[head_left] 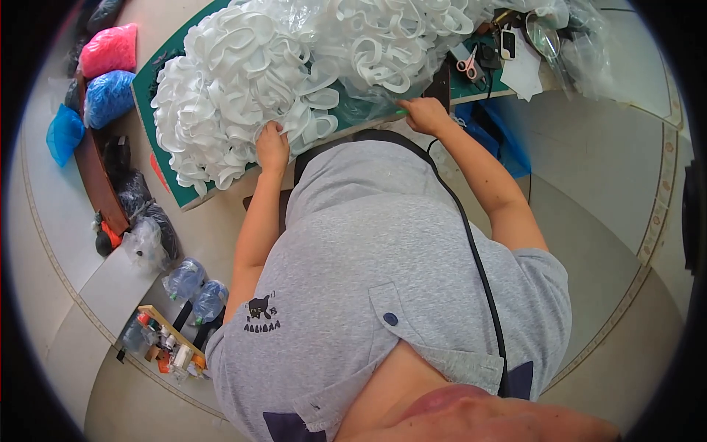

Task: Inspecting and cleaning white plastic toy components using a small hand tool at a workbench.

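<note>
A large heap of white looped strips [236, 88] covers the left part of the green table. More of these strips show in a clear plastic bag [361, 92] to the right of the heap. At the heap's front edge, my left hand [273, 149] has its fingers closed on a white looped strip, partly hidden by the hand. My right hand [428, 116] is by the table's front edge, beside the lower right of the plastic bag. Its thumb and fingers are pinched together, and what they hold is too small to make out.
Orange-handled scissors [468, 66], a white paper [521, 74] and a small dark device [507, 44] lie on the right. A black cable [471, 236] runs down over my shirt. Pink [109, 50] and blue bags [109, 99] stand left; a box of small items [171, 346] is lower left.
</note>
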Demonstrator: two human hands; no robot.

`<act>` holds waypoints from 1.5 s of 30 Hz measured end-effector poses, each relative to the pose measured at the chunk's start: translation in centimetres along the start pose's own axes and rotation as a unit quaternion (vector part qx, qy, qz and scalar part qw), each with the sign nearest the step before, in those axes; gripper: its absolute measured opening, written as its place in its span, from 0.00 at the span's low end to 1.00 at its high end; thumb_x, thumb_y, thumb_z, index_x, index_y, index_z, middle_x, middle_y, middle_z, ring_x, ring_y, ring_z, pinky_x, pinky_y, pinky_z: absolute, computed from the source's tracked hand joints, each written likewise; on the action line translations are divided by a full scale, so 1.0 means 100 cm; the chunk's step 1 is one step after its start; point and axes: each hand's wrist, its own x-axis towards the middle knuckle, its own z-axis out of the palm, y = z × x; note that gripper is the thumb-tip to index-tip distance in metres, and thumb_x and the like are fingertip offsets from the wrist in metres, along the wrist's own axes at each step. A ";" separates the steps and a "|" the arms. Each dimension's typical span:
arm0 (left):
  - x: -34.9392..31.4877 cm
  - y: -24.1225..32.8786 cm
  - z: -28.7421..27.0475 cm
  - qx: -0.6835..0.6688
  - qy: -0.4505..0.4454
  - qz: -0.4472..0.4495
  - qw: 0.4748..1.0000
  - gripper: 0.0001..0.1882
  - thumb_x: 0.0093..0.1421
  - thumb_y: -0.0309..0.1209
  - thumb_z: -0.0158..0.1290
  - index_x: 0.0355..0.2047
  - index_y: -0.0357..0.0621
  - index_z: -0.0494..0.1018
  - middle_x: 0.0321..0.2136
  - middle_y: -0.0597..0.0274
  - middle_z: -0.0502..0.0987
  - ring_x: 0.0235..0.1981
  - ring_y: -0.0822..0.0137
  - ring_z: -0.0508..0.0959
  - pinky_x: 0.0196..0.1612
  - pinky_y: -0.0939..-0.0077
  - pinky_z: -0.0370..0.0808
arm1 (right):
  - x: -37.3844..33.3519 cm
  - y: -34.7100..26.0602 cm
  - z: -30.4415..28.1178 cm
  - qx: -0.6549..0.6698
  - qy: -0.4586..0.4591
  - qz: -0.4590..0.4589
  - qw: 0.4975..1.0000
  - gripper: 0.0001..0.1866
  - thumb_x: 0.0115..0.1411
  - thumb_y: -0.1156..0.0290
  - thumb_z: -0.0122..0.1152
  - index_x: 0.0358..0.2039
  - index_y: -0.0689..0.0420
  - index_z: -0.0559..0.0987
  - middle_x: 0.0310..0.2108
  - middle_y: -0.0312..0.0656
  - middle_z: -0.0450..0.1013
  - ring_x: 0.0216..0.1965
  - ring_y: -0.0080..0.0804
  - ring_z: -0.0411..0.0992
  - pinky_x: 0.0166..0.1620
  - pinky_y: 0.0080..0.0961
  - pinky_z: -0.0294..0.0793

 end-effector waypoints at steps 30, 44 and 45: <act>0.020 0.051 -0.090 -0.731 -0.051 -0.235 0.638 0.15 0.56 0.27 0.58 0.43 0.42 0.68 0.39 0.62 0.75 0.41 0.70 0.75 0.47 0.75 0.68 | 0.053 -0.074 -0.059 0.353 -0.015 0.061 0.933 0.12 0.59 0.64 0.56 0.37 0.59 0.79 0.25 0.45 0.75 0.26 0.37 0.72 0.32 0.27 0.69; 0.007 0.030 -0.084 -0.278 0.113 -0.109 0.948 0.26 0.52 0.31 0.60 0.50 0.38 0.65 0.55 0.53 0.65 0.57 0.59 0.65 0.60 0.63 0.59 | 0.108 -0.122 -0.002 0.056 -0.137 -0.162 0.976 0.08 0.54 0.66 0.56 0.29 0.58 0.75 0.29 0.45 0.74 0.36 0.44 0.74 0.36 0.35 0.73; 0.003 0.049 -0.097 -0.167 0.088 0.034 0.981 0.26 0.53 0.34 0.60 0.50 0.39 0.66 0.55 0.53 0.65 0.57 0.58 0.64 0.61 0.64 0.57 | 0.104 -0.129 -0.028 0.177 -0.126 -0.199 0.956 0.09 0.56 0.65 0.56 0.30 0.59 0.75 0.26 0.41 0.72 0.33 0.39 0.73 0.34 0.33 0.72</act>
